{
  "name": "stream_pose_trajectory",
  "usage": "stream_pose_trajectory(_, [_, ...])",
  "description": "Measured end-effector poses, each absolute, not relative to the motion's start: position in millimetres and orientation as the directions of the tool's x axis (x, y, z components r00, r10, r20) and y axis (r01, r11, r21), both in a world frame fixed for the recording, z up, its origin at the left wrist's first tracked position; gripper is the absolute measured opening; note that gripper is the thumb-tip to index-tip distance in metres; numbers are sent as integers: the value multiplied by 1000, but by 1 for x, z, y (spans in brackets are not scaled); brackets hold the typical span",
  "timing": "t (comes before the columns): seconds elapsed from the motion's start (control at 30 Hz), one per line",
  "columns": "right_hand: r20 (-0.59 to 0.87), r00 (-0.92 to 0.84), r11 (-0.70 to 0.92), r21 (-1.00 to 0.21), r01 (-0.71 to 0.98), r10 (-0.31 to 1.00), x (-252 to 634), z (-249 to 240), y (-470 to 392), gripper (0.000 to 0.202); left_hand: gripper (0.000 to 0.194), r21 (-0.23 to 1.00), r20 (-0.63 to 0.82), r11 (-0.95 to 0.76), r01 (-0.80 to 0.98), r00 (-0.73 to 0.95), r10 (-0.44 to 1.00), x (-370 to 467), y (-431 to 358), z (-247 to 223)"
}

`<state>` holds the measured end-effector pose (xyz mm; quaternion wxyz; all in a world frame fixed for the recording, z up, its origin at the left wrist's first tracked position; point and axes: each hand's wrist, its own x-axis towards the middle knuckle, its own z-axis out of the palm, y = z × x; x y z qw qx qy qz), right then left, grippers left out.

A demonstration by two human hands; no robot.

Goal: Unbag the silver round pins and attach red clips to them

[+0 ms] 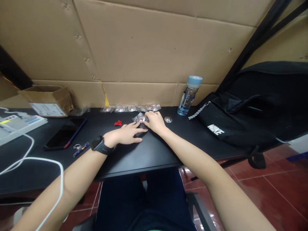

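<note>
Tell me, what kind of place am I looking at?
Probably a makeshift workstation: a black desk backed by cardboard, with small clear packets lined up along it. The phone, bottle and bag look like personal belongings.

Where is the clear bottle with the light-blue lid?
In the head view, the clear bottle with the light-blue lid stands right of both hands, beside the black Nike bag.

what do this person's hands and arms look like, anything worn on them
Both hands are bare, with no gloves and no rings that can be made out. The left hand has a dark watch with a dark strap at its wrist; the right hand has nothing at its wrist. No sleeves show on either forearm.
</note>
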<state>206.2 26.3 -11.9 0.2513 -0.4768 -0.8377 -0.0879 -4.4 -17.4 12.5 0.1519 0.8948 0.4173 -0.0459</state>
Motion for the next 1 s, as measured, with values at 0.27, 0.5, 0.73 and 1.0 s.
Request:
stream_pose_trajectory(0.27, [467,-386,514,-184,838,796,206,-9,33,14,63,240,-195,-636,734,678,709,-10,-18,13])
stream_pose_trajectory(0.5, [405,-524,660,-524,538,749,247,12,23,13,33,274,-20,-708,651,740,673,-30,-8,32])
stream_pose_trajectory(0.73, [439,-539,683,-305,663,719,252,3,29,29,28,360,251,-742,565,708,661,-28,0,28])
stream_pose_trajectory(1.0, [455,-513,669,-311,675,728,230,-16,36,7,41,372,391,-683,628,561,729,-17,9,6])
